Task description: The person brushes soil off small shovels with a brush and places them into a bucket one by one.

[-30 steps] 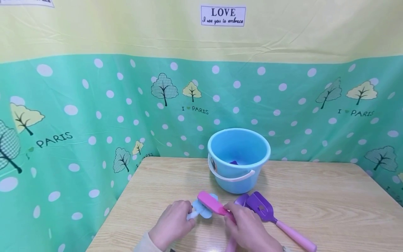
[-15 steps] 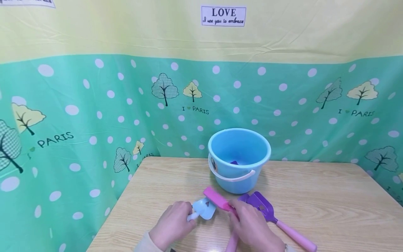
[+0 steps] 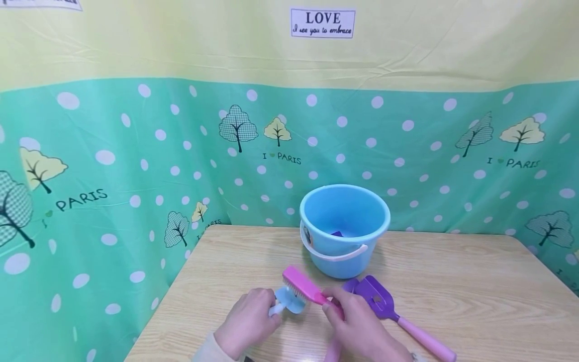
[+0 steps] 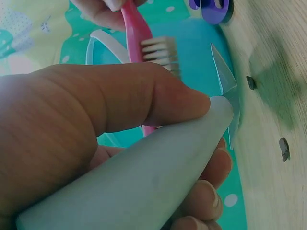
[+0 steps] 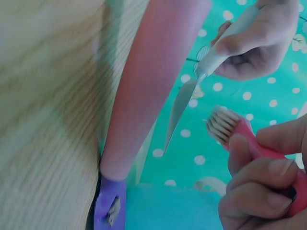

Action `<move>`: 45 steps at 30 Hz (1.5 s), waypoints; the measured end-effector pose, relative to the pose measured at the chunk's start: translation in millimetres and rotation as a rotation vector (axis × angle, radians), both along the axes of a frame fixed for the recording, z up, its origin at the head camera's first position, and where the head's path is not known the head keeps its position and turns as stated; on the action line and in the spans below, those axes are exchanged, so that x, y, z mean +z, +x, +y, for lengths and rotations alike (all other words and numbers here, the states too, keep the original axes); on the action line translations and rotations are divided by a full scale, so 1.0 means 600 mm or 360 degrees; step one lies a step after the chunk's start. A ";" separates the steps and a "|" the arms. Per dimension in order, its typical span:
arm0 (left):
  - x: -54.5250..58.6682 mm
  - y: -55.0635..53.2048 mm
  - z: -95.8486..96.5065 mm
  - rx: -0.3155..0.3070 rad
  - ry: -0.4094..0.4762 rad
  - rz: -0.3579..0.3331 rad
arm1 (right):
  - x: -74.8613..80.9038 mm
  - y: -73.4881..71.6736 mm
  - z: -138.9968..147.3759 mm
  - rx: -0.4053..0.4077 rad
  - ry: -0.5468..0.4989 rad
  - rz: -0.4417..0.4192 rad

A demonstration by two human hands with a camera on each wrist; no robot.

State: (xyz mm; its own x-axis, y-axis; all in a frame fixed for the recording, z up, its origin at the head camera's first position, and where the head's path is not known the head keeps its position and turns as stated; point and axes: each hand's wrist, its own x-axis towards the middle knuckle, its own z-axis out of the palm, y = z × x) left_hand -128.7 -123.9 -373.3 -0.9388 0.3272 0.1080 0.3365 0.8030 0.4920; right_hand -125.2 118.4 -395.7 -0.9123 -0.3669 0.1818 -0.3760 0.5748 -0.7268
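My left hand (image 3: 251,319) grips the pale handle of a small light blue toy shovel (image 3: 291,300), thumb laid along it near the blade in the left wrist view. The blade is tilted, held above the wooden tabletop. In my right hand (image 3: 362,324) is a pink brush (image 3: 302,285) with pale bristles, fingers curled round its handle. Its bristles (image 5: 223,124) point toward the shovel; in the head view the brush head overlaps the blade's right side. In the right wrist view a gap shows between bristles and blade (image 5: 180,112).
A light blue bucket (image 3: 341,261) with a white handle stands behind the hands, a purple piece (image 3: 336,234) inside it. Right of it lies a purple shovel (image 3: 375,296) with a pink handle. Another pink-handled purple tool (image 3: 333,350) lies partly under my right hand.
The brush shifts right across the shovel blade, then back left and slightly up. The blade turns face-up, then tilts again. My left hand stays in place; tools on the table lie still.
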 end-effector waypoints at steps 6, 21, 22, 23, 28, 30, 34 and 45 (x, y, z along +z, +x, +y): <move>-0.001 -0.001 -0.001 0.0019 -0.0020 0.0029 | 0.000 0.005 -0.006 0.0201 -0.0020 -0.0220; -0.002 0.001 0.001 0.0005 -0.0036 0.0062 | -0.010 0.003 -0.010 0.0066 0.0250 -0.0016; -0.002 0.000 0.000 0.0000 -0.0035 0.0069 | -0.011 0.002 -0.010 0.0047 0.0267 0.0012; -0.002 0.000 0.000 -0.0005 -0.0032 0.0077 | -0.012 0.002 -0.010 0.0023 0.0289 0.0034; -0.002 -0.001 -0.001 -0.0018 -0.0018 0.0083 | -0.016 -0.001 -0.008 -0.0037 0.0321 0.0082; -0.001 0.000 -0.002 -0.0020 -0.0018 0.0070 | -0.016 -0.003 -0.007 -0.0047 0.0316 0.0064; 0.001 0.001 -0.002 -0.0034 -0.0039 0.0010 | -0.019 -0.006 -0.007 -0.0076 0.0336 0.0049; 0.003 0.004 -0.002 -0.0061 -0.0104 -0.0038 | -0.026 -0.013 -0.003 -0.0121 0.0391 0.0044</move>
State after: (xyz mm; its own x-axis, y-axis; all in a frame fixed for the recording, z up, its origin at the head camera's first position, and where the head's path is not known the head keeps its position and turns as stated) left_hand -126.5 -125.0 -371.4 -0.9275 0.3684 0.0630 0.3562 0.8203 0.4474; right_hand -133.2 116.8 -411.4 -0.9349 -0.3335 0.1212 -0.3427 0.7602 -0.5520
